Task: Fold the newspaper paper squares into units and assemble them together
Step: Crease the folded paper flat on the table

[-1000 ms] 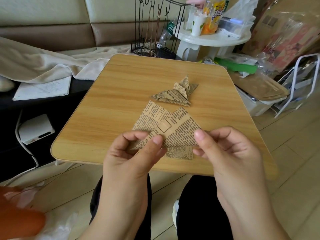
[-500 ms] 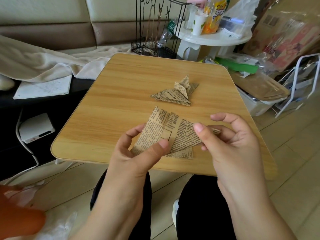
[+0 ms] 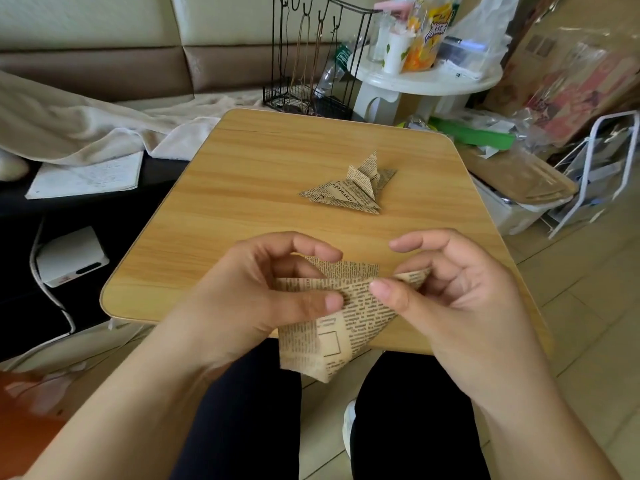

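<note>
Both hands' grip pinches newspaper paper point(image 3: 346, 317) over table edge point(image 3: 138, 315).

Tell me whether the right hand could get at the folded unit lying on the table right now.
Probably not at once: the right hand pinches the newspaper piece together with the left hand. The table between it and the folded unit lies bare.

tan padded sofa back point(image 3: 104, 64) | pale tiled floor point(image 3: 588, 306) | round white plastic side table point(image 3: 426, 81) | black wire rack point(image 3: 311, 57)
</note>
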Available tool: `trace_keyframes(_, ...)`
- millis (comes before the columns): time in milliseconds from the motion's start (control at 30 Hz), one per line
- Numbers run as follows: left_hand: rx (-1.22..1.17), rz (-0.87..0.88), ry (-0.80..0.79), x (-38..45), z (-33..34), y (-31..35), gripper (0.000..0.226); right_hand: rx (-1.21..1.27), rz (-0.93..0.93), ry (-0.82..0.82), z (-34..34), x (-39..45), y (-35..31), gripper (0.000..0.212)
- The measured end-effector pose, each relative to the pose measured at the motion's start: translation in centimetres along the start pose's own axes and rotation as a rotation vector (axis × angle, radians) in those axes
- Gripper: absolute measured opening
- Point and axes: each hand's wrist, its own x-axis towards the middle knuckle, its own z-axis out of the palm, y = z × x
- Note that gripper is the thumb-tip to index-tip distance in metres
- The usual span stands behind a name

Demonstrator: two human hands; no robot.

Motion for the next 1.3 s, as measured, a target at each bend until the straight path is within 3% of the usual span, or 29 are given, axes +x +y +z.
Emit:
trace_keyframes(133, 0.031, 0.112, 0.149, -0.7, 1.1, -0.2, 0.026, 0.045, 0.05, 0.132, 0.2, -0.1, 0.2, 0.036)
trace_keyframes(267, 0.06, 0.215, 0.269, -1.5, 1.9, -0.5, 0.023, 0.164, 0.205, 0.134, 0.6, -0.4, 0.0, 0.033)
trace_keyframes(467, 0.085, 0.291, 0.297, -2.1, 2.4, -0.8, 0.017, 0.299, 0.22, 0.12, 1.0, -0.4, -0.2, 0.003)
trace_keyframes(867, 0.117, 0.313, 0.367, -2.7, 3.2, -1.0, 0.021, 0.376, 0.213, 0.17, 1.6, -0.6, -0.1, 0.007)
trace_keyframes(1100, 0.265, 0.382, 0.431, -3.4, 3.3, -1.0, 0.022, 0.323, 0.183, 0.237, 1.0, -0.1, -0.8, 0.008)
trace_keyframes(1300, 0.149, 0.34, 0.477, -3.4, 3.6, -0.9, 0.025, 0.329, 0.114, 0.218, 1.0, -0.1, -1.1, 0.008)
